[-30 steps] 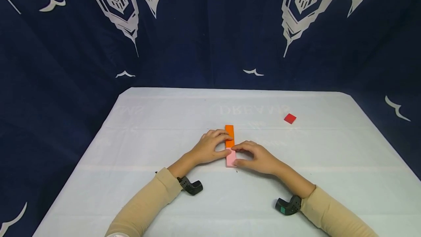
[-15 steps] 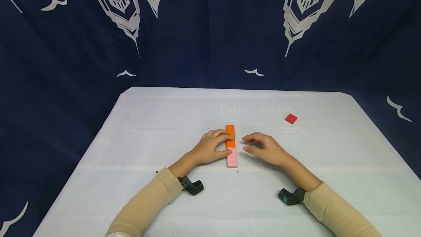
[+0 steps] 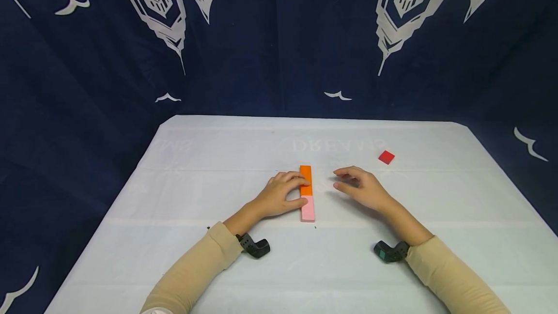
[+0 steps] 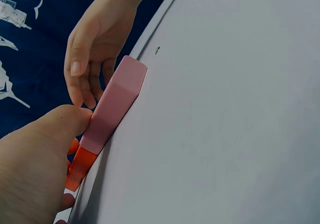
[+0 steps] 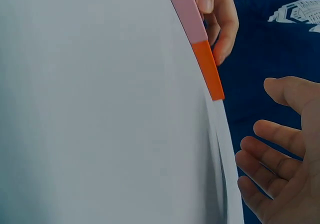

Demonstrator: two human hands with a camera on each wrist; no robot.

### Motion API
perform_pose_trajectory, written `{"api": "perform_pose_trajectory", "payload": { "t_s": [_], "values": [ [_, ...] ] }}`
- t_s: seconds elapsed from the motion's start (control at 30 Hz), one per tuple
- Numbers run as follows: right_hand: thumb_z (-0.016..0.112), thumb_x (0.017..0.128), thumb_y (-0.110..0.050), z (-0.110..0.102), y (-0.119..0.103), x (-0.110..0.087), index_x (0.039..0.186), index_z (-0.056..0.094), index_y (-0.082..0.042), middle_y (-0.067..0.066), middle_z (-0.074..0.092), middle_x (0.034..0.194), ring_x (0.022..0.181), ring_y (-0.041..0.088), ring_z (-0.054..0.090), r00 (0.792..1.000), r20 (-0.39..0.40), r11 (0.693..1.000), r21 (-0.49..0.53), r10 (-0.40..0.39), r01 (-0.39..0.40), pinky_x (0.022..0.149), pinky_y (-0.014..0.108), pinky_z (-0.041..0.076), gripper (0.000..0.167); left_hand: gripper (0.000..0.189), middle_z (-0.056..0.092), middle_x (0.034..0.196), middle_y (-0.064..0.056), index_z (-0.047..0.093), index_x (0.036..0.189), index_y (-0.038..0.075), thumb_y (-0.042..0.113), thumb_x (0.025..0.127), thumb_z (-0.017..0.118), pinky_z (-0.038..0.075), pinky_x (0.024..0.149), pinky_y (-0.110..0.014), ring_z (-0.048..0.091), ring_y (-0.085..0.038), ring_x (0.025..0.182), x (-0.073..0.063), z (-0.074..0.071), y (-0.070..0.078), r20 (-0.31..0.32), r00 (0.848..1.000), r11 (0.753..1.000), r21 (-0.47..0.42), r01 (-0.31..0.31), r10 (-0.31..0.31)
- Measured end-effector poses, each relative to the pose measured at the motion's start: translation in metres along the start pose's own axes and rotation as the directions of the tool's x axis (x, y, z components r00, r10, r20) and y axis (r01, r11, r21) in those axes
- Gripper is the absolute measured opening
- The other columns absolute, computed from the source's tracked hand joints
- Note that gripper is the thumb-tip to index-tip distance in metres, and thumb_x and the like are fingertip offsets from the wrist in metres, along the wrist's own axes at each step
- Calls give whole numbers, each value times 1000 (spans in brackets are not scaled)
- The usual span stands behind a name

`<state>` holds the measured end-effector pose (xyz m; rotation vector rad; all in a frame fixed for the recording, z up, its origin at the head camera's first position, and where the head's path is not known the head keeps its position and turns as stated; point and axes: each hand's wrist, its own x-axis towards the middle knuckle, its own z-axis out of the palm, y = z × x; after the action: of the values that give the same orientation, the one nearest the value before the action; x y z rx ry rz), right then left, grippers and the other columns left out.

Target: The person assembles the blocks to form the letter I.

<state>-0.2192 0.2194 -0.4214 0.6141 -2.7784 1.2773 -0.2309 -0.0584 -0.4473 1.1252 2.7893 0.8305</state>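
Note:
In the head view a pink block and an orange block lie end to end on the white table, forming one straight strip. My left hand rests on the strip from its left side. Its thumb touches the pink block and its fingertips lie over the orange one, hiding part of each. Right of the strip, my right hand is apart from the blocks with its fingers loosely bent around nothing. A small red square piece lies farther back, beyond the right hand.
The white table has a far edge with cut corners. Behind it hangs a dark blue cloth with white building and bird shapes. Black wrist cameras sit on the left wrist and the right wrist.
My right hand has come off the pink block and moved right and away toward the red piece. The left hand and both blocks stay where they were.

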Motion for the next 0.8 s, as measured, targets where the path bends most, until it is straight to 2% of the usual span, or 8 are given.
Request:
{"api": "perform_pose_trajectory", "payload": {
  "t_s": [0.57, 0.8],
  "values": [
    [68, 92, -25, -24, 17, 7, 122, 63, 2, 18, 64, 118, 109, 33, 58, 996, -72, 997, -40, 59, -62, 94, 51, 45, 41, 47, 46, 143, 0, 57, 134, 22, 43, 93, 61, 32, 102, -46, 39, -21, 129, 0, -1, -1, -4, 1000, 1000, -8, -12, 12],
    [66, 93, -23, -33, 25, 9, 121, 63, 6, 22, 64, 117, 108, 37, 58, 993, -102, 995, -81, 55, -63, 93, 53, 45, 40, 47, 46, 142, -1, 57, 134, 21, 43, 93, 61, 32, 102, -46, 40, -22, 128, -1, -1, 0, -4, 1000, 1000, -11, -12, 12]
  ]
}}
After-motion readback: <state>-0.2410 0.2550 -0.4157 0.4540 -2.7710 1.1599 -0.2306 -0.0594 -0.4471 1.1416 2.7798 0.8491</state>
